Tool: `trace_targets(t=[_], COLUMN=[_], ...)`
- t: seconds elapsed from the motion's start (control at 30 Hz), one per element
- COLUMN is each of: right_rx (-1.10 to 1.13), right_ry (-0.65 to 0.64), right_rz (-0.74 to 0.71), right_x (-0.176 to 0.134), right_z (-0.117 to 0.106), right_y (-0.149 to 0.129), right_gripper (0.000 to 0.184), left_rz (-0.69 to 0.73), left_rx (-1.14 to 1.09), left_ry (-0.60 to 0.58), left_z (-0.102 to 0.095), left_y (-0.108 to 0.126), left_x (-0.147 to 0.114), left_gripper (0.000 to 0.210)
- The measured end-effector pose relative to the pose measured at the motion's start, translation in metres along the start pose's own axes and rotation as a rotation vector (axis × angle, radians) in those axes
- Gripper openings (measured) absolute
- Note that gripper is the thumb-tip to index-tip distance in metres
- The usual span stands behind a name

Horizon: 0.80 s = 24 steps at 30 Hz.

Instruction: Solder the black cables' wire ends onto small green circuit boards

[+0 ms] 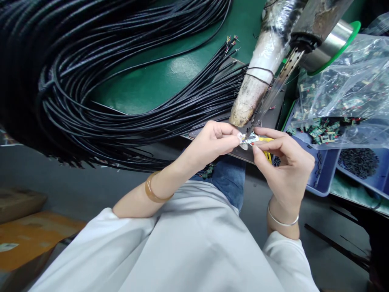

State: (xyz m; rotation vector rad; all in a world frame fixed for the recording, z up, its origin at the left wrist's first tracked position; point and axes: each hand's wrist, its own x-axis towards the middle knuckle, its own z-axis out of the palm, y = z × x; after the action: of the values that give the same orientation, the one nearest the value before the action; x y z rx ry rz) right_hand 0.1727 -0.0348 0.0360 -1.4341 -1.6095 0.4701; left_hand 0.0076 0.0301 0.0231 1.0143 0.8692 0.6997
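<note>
A small circuit board lies between my two hands, just below the tip of a soldering iron that slants down from the upper right. The thumb and forefinger of my left hand are pinched together at the board's left end; what they grip is too small to make out, perhaps thin wire ends. My right hand pinches the right side of the board between thumb and fingers. Something yellow shows behind those fingers, partly hidden.
Bundled black cables with stripped ends cover the left and middle of the green bench. A wrapped pipe hangs near the iron, beside a solder spool. At right are bagged circuit boards and a blue bin; black pieces lie in another.
</note>
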Motion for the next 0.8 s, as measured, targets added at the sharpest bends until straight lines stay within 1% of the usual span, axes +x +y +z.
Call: trace_targets(t=[0.1,0.33,0.53,0.67,0.8], right_rx=[0.026,-0.033,-0.048,-0.059,-0.054], right_ry=[-0.007,-0.028,-0.011,-0.028,-0.039], right_rz=[0.015,-0.019,-0.040,-0.066,-0.067], right_x=[-0.0010,0.0004,0.0032,0.0053,0.0033], right_z=[0.0003,0.0003,-0.0009,-0.0027,-0.0014], right_y=[0.0002,0.0018,0.0014,-0.0004,-0.0004], right_gripper=[0.010,0.012,0.013,0.013,0.013], left_rz=[-0.006,0.011,0.022,0.027,0.017], left_rx=[0.010,0.042,0.024,0.002,0.012], left_ry=[0.002,-0.004,0.003,0.007,0.008], left_z=[-0.0017,-0.0021,0.0009,0.0016,-0.0013], left_y=[-0.0010,-0.0047,-0.0006,0.0020,-0.0006], left_x=[0.0001,0.0013,0.0007,0.0012,0.0017], left_gripper=[0.014,0.014,0.013,0.012,0.012])
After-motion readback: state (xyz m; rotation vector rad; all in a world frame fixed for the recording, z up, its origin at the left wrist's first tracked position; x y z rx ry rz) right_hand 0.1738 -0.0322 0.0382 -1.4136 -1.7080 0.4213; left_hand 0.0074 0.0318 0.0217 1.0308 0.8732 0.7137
